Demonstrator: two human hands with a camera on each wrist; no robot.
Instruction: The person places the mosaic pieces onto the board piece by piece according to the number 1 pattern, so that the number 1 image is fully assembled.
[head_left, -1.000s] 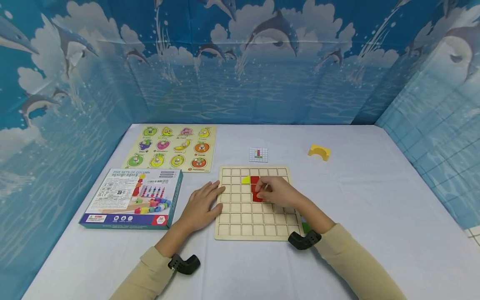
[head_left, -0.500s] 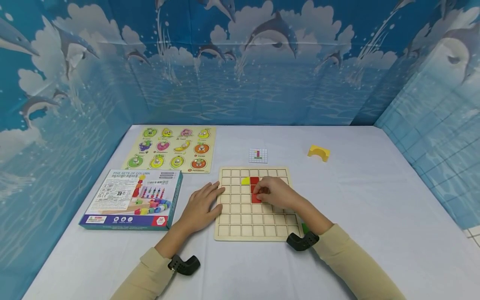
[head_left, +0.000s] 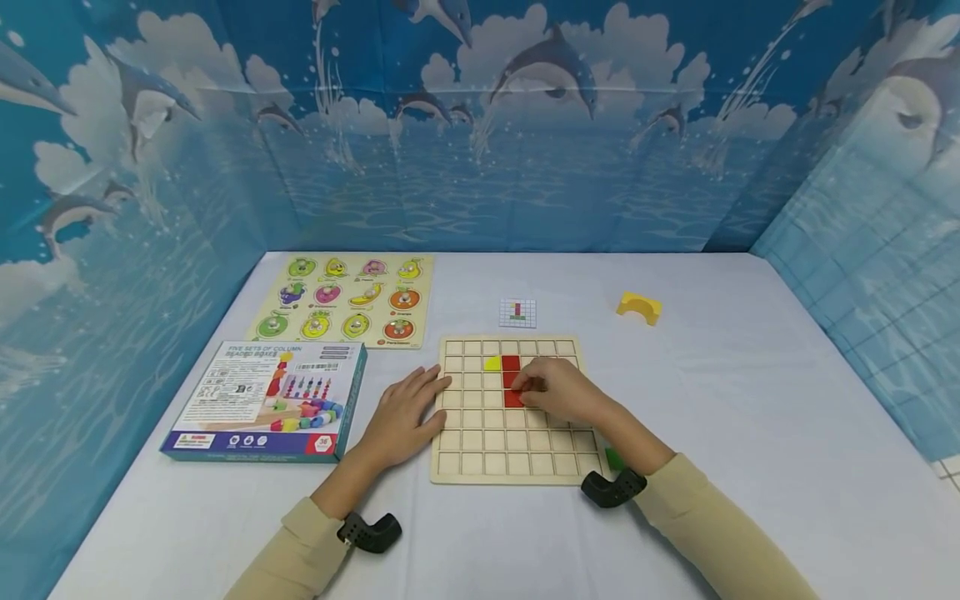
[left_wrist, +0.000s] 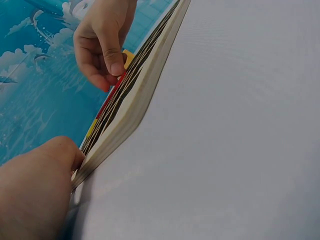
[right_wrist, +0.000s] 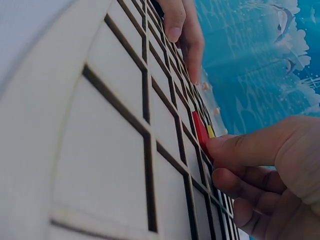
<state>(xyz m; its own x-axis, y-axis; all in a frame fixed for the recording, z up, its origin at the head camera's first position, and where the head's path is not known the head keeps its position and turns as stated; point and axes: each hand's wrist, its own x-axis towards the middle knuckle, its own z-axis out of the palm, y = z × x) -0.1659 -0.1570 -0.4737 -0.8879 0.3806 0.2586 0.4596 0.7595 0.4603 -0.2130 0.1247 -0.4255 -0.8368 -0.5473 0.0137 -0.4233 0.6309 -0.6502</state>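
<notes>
A wooden grid board (head_left: 480, 462) lies on the white cloth. On it, red square tiles (head_left: 511, 363) form a column, with a yellow rounded tile (head_left: 492, 363) at the left of the top one. My right hand (head_left: 561, 390) pinches at the lowest red tile (head_left: 513, 399), its thumb and curled fingers partly covering it. In the right wrist view the thumb tip presses on the red tile (right_wrist: 201, 131). My left hand (head_left: 401, 419) lies with fingers spread, its fingertips at the board's left edge.
A small pattern card (head_left: 517, 313) lies beyond the board. A yellow arch block (head_left: 639, 308) is at back right. A green piece (head_left: 615, 459) shows under the right wrist. At left are a boxed toy set (head_left: 262, 400) and a fruit puzzle board (head_left: 345, 300).
The lowest red tile, slightly askew a second ago, now lies in line with the column. My right hand has barely shifted at it; the left hand stays in place.
</notes>
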